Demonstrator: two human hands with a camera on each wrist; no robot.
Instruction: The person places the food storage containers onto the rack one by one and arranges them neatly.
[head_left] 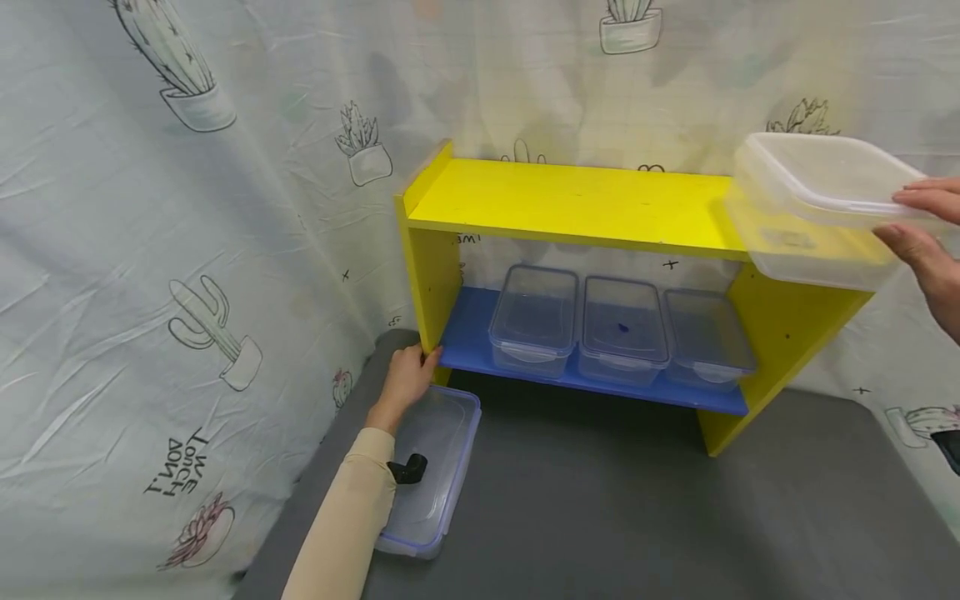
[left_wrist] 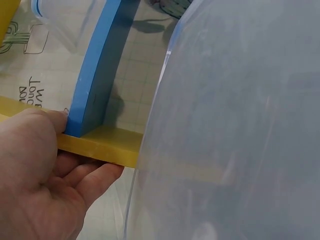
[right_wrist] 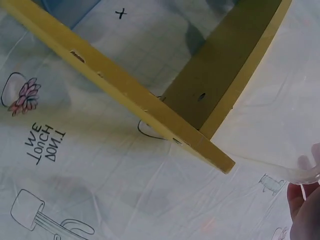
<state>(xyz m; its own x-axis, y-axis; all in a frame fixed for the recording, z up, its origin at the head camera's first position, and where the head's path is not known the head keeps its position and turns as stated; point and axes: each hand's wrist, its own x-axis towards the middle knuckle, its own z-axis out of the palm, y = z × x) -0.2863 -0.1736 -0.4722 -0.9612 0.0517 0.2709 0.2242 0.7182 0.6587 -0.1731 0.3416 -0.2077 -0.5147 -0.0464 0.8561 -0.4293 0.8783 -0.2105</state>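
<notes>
A yellow and blue shelf unit (head_left: 555, 196) stands on the dark table. My left hand (head_left: 407, 377) grips the edge of its left yellow side panel (head_left: 431, 283), thumb in front and fingers behind in the left wrist view. At the upper right, my right hand (head_left: 933, 250) pinches the rim of a clear plastic food container (head_left: 832, 242) with a whitish lid. That container is in front of the top board's right end; whether it touches the board I cannot tell. Below my left hand, a lidded container with a blue rim (head_left: 442, 467) rests on the table, partly behind my forearm.
Three clear lidded containers stand side by side on the blue shelf board (head_left: 468, 333): a left one (head_left: 536, 312), a middle one (head_left: 624, 321) and a right one (head_left: 708, 333). A cactus-printed cloth (head_left: 300, 250) hangs behind and to the left.
</notes>
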